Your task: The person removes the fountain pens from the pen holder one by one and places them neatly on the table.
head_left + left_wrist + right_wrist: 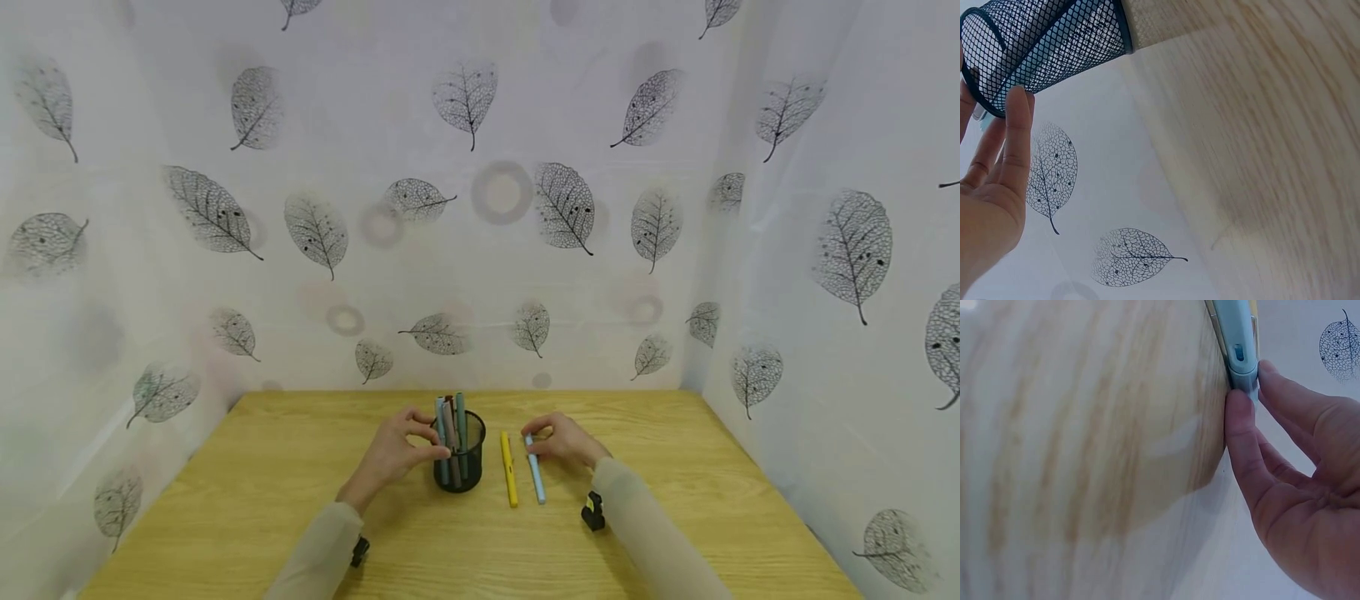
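A black mesh pen holder (470, 475) stands upright on the table with several pens (452, 425) in it, grey, blue, green and dark red. My left hand (397, 450) grips its rim from the left, thumb in front and fingers behind. In the left wrist view, the fingers touch the mesh cup (1079, 44) at its rim. My right hand (566, 439) pinches the far end of a light blue pen (536, 479) lying on the table. Thumb and finger sit on either side of that pen's end (1241, 356) in the right wrist view. A yellow pen (509, 475) lies between holder and blue pen.
The wooden table (300, 450) is enclosed at the back and sides by a pale curtain (480, 275) printed with leaves. Black wrist devices (593, 510) sit at both sleeves.
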A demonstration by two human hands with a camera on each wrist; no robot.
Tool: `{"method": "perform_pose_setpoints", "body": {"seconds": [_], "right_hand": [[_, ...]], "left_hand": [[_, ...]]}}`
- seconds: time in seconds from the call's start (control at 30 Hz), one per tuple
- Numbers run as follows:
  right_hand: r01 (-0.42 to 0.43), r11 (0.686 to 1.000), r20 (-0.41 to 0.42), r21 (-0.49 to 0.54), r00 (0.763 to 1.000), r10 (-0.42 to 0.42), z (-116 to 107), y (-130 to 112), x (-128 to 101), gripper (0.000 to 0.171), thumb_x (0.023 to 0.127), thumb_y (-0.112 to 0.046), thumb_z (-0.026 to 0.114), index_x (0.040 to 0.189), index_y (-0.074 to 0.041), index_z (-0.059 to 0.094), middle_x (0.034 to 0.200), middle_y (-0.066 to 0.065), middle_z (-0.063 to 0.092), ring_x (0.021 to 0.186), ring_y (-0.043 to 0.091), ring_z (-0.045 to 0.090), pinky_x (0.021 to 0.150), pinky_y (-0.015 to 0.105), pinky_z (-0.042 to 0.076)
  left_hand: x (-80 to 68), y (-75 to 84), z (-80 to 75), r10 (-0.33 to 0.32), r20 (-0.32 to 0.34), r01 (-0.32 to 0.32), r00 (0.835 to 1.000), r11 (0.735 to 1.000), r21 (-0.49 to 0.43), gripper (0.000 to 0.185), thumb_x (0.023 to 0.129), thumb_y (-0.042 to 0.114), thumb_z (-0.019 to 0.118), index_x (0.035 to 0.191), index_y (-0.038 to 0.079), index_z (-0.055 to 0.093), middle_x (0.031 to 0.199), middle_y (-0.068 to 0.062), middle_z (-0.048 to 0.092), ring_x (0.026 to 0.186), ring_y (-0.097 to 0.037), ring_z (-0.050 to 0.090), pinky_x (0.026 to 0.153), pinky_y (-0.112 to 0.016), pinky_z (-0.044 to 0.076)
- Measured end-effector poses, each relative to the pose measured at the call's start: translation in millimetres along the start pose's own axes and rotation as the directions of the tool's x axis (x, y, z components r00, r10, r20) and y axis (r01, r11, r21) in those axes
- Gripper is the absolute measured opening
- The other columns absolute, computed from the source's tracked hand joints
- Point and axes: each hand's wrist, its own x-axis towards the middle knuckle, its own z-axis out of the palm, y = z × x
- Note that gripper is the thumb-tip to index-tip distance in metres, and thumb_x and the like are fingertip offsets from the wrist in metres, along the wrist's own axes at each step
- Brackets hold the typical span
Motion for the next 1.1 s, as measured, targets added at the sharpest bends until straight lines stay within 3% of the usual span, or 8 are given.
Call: {"method": "perform_pose_setpoints", "body": {"seconds": [0.33,0.63,0.83,0.97,1.1], "right_hand": [[-0.007,1.000,-0.006,0.024,1.000,0.008,-1,1,0,0.033,0.088,-0.006,0.072,0.119,0.002,0.066,0.119,0.018,0.064,0.086,0.016,0.067,0.075,0.031,0.057],[-0.021,0.999,-0.010,0.032,1.000,0.022,0,1,1,0.034,0.089,-0.010,0.071,0.120,0.002,0.065,0.116,0.018,0.063,0.084,0.018,0.067,0.074,0.032,0.057],[-0.025,0.998,-0.097,0.050,0.995,0.030,2,-4,6,0.030,0.095,-0.016,0.065,0.120,-0.001,0.065,0.113,0.014,0.064,0.088,0.020,0.064,0.071,0.034,0.056],[0.016,0.999,-0.147,0.037,0.989,-0.010,5,-10,11,0.030,0.096,-0.019,0.064,0.121,-0.002,0.066,0.112,0.011,0.067,0.093,0.023,0.064,0.072,0.036,0.056],[0.053,0.990,-0.160,0.127,0.987,-0.033,10,-19,16,0.033,0.097,-0.021,0.063,0.124,-0.001,0.065,0.115,0.016,0.068,0.097,0.036,0.064,0.074,0.043,0.056]], "left_hand": [[1.4,0.5,0.2,-0.012,-0.001,0.012,1.000,1.000,0.000,0.013,0.075,0.033,0.085,0.073,0.027,0.073,0.113,-0.001,0.063,0.116,-0.031,0.057,0.091,-0.054,0.048],[-0.3,0.0,-0.4,-0.005,0.005,0.005,1.000,1.000,0.022,0.013,0.075,0.033,0.084,0.073,0.027,0.073,0.112,0.000,0.063,0.114,-0.030,0.058,0.085,-0.044,0.051],[-0.2,-1.5,-0.7,-0.007,0.007,0.007,1.000,1.000,0.005,0.013,0.075,0.032,0.084,0.073,0.028,0.073,0.113,-0.001,0.063,0.116,-0.031,0.057,0.089,-0.053,0.050],[0.0,-1.9,-0.8,-0.013,0.010,0.013,1.000,1.000,0.007,0.013,0.075,0.032,0.085,0.073,0.029,0.073,0.114,0.000,0.063,0.116,-0.030,0.057,0.088,-0.050,0.051],[-0.4,-2.5,-0.8,-0.005,0.012,0.005,1.000,1.000,0.002,0.012,0.075,0.032,0.085,0.075,0.028,0.074,0.114,-0.001,0.063,0.115,-0.031,0.057,0.090,-0.053,0.050]]}}
